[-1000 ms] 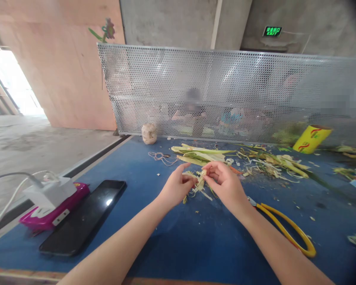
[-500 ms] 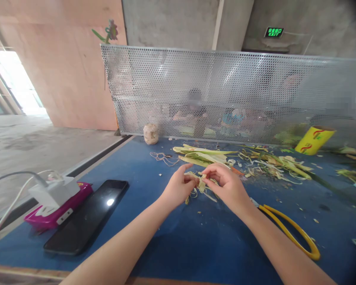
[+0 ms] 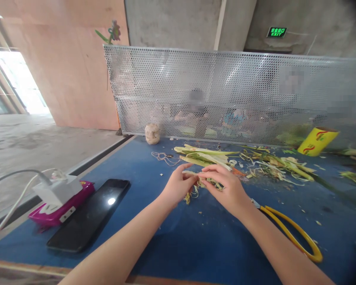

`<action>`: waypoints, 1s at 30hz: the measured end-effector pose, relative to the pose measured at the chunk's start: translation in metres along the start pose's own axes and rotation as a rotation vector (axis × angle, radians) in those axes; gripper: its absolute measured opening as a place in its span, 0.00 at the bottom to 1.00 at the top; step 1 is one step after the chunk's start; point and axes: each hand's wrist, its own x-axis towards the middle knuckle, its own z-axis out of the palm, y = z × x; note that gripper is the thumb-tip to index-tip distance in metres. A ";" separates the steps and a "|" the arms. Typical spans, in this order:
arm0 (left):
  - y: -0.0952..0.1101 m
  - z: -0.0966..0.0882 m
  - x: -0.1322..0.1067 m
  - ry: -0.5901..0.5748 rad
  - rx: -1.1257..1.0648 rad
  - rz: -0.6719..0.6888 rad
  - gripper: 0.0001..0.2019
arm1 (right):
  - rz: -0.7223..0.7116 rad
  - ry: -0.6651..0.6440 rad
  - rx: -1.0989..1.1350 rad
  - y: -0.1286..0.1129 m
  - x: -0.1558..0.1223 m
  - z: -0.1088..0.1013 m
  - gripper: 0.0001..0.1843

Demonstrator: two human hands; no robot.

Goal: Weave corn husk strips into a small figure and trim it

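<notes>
Workshop; scrap-strewn table [image 3: 190, 249]; exit sign [image 3: 277, 32]

Doorway [image 3: 29, 81] at left is overexposed. Phone [image 3: 89, 215] shows 1 glare spot. Metal screen [image 3: 172, 89] reflects light and appears hazy. The right-hand corners darken.

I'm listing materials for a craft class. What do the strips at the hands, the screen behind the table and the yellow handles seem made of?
Strips: probably plant leaf or husk, matte; pale, thin and curling.
Screen: likely metal, shiny; grey, punched with holes, catching bright glints.
Handles: perhaps plastic or a plastic coating, smooth; evenly yellow, core hidden.
</notes>
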 end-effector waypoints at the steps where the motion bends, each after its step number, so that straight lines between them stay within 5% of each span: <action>1: 0.001 0.000 0.000 0.018 -0.036 -0.010 0.22 | -0.019 -0.002 -0.024 0.000 -0.001 0.000 0.09; 7: 0.004 0.001 0.000 0.034 -0.214 -0.023 0.22 | -0.049 -0.021 -0.084 -0.005 0.000 0.000 0.17; 12: 0.008 0.001 -0.001 0.065 -0.380 -0.029 0.20 | 0.181 0.127 -0.051 -0.010 -0.001 -0.003 0.09; 17: 0.009 0.003 -0.002 0.092 -0.401 -0.002 0.20 | 0.321 -0.032 -0.098 -0.005 -0.001 0.000 0.13; 25: 0.009 0.002 -0.003 0.064 -0.471 0.001 0.20 | 0.564 -0.140 0.335 0.002 0.002 0.009 0.12; 30: 0.010 0.001 -0.001 0.110 -0.560 -0.033 0.17 | 0.633 -0.133 0.411 0.003 0.001 0.010 0.11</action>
